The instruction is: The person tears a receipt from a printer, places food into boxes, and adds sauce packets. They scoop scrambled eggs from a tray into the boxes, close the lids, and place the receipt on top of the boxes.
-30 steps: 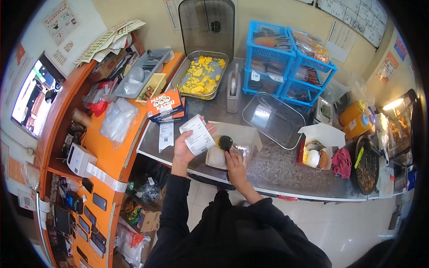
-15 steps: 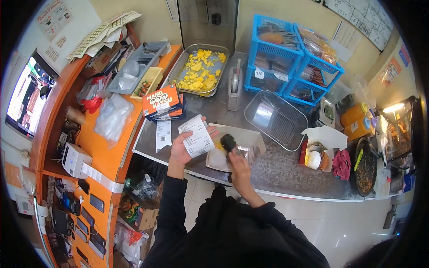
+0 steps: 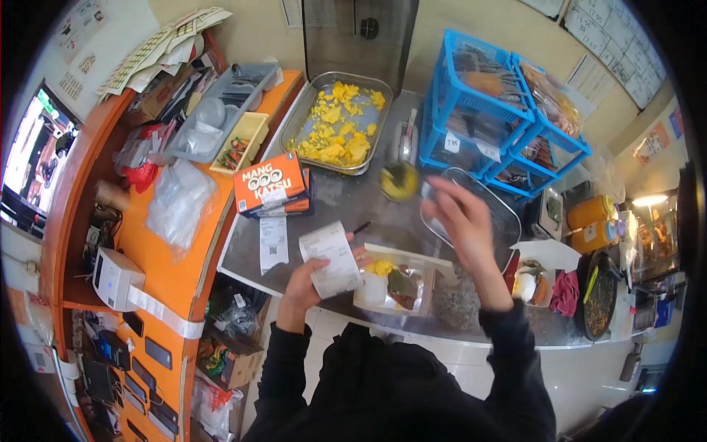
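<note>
My left hand (image 3: pixel 300 289) is closed on a white printed receipt (image 3: pixel 329 254) above the counter's front edge. A dark pen-like stick (image 3: pixel 361 227) shows just behind the paper. Raised to the right, my right hand (image 3: pixel 465 221) is blurred, its fingers pinched on a serving spoon whose rounded head (image 3: pixel 399 181) looks dark with a yellow smear. Between and below the hands sits an open takeaway box (image 3: pixel 421 301), with white rice (image 3: pixel 373 290), yellow scrambled egg (image 3: pixel 381 267) and a brown and green portion inside.
A metal tray (image 3: pixel 294 151) of scrambled egg stands at the back left, beside orange printed boxes (image 3: pixel 269 180). Blue baskets (image 3: pixel 482 103) and a wire rack tray (image 3: pixel 508 214) are at right. Further right are another open food box (image 3: pixel 546 255), a red cloth (image 3: pixel 565 288) and a pan (image 3: pixel 598 302).
My right hand has lifted away from the takeaway box, up and to the right, with the spoon. The box's contents are now uncovered. My left hand still holds the receipt.
</note>
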`<act>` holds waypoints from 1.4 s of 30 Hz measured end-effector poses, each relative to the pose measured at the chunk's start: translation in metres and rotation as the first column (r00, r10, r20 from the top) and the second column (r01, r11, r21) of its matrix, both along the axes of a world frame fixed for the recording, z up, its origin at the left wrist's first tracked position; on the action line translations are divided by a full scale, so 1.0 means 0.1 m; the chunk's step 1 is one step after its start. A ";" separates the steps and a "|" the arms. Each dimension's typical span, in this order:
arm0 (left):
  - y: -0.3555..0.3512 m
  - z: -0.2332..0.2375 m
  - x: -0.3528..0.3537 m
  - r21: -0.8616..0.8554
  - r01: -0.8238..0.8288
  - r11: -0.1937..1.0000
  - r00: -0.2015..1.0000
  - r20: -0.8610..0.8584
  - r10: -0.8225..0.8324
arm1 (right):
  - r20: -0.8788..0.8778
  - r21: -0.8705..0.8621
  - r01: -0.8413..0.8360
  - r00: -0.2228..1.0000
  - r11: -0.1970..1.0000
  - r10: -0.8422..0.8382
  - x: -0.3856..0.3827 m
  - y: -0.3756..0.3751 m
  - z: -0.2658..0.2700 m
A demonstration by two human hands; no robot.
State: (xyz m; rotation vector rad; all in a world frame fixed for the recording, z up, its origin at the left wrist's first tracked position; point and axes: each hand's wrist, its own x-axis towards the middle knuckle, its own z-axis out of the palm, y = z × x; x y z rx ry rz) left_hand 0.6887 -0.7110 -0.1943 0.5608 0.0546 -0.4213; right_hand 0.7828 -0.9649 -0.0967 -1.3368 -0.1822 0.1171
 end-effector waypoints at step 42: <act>-1.04 0.73 0.34 -0.016 -0.006 1.000 0.984 0.180 0.009 | 0.732 -0.235 0.637 0.613 0.734 -0.298 0.57 -1.12 0.18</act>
